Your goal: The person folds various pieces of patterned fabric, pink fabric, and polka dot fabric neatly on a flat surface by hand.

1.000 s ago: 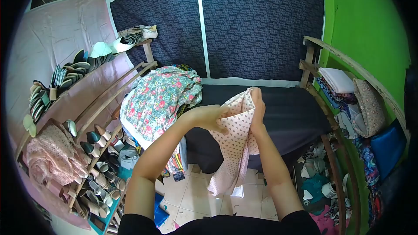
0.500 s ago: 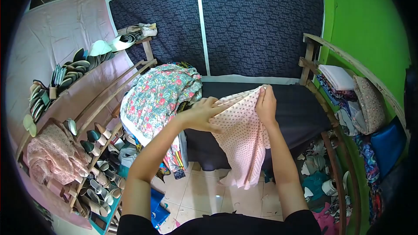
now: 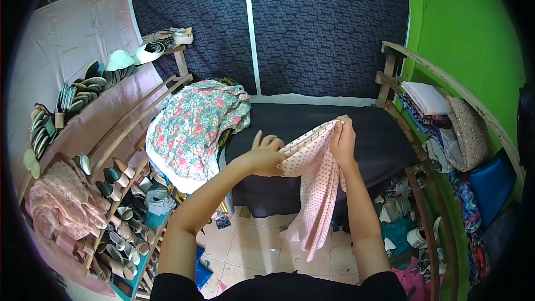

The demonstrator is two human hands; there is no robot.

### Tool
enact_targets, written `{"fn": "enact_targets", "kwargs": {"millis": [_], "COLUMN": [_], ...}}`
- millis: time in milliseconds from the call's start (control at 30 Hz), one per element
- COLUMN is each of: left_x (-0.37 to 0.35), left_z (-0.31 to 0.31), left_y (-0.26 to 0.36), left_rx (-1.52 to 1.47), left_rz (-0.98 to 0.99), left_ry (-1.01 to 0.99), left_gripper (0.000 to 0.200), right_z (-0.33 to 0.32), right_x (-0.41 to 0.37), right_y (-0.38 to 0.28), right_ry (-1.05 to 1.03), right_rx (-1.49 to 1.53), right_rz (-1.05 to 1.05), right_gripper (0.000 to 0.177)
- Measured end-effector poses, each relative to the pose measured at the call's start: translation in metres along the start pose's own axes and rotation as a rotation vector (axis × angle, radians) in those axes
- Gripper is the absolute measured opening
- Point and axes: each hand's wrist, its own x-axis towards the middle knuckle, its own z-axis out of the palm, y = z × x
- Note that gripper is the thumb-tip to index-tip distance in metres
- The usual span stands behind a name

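A pale pink cloth with a small dark print [image 3: 320,184] hangs in folds over the front of a bench covered in black cloth [image 3: 373,139]. High on its right corner, my right hand [image 3: 343,142] is closed, thumb toward me. My left hand [image 3: 266,157] grips the gathered left side, one finger sticking up. Between my hands the upper edge slants up to the right, and the loose end drops toward the tiled floor. Left of my left hand lies a crumpled floral cloth [image 3: 195,128] with green and pink flowers.
Shoes [image 3: 125,245] and a lacy pink cloth [image 3: 64,200] fill a wooden rack on the left. Folded fabrics [image 3: 426,99] sit on the right rack, with fabric scraps [image 3: 401,228] below. A dark patterned curtain [image 3: 329,33] covers the back.
My left hand has gone from lying spread on the pink cloth to gripping its gathered side. The cloth is bunched narrower and its loose end hangs lower. My right hand keeps its corner.
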Motion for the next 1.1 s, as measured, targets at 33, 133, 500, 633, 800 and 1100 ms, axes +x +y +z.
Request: {"fn": "enact_targets", "kwargs": {"millis": [33, 133, 500, 633, 800, 1100], "left_x": [-0.002, -0.016, 0.011, 0.04, 0.043, 0.018], "left_z": [0.002, -0.011, -0.037, -0.009, -0.004, -0.037], "left_y": [-0.007, -0.014, 0.027, 0.032, 0.034, 0.016], "left_rx": [-0.015, -0.017, -0.281, -0.693, -0.595, -0.255], "left_rz": [-0.005, -0.009, 0.035, -0.033, -0.026, 0.029], "left_ry": [0.078, 0.42, 0.918, 0.63, 0.689, 0.699], "left_gripper": [0.048, 0.035, 0.044, 0.03, 0.023, 0.018], "right_z": [-0.003, -0.017, 0.004, 0.011, -0.004, -0.039], "right_x": [0.0, -0.003, -0.013, -0.007, -0.007, -0.05], "right_y": [0.005, 0.009, -0.023, -0.046, -0.049, -0.038], "right_ry": [0.006, -0.02, -0.357, -0.355, -0.456, -0.707], "right_rx": [-0.039, -0.007, 0.225, 0.343, 0.35, 0.379], "right_rz": [-0.031, 0.078, 0.228, 0.219, 0.36, 0.579], "right_gripper": [0.015, 0.018, 0.019, 0.017, 0.016, 0.033]}}
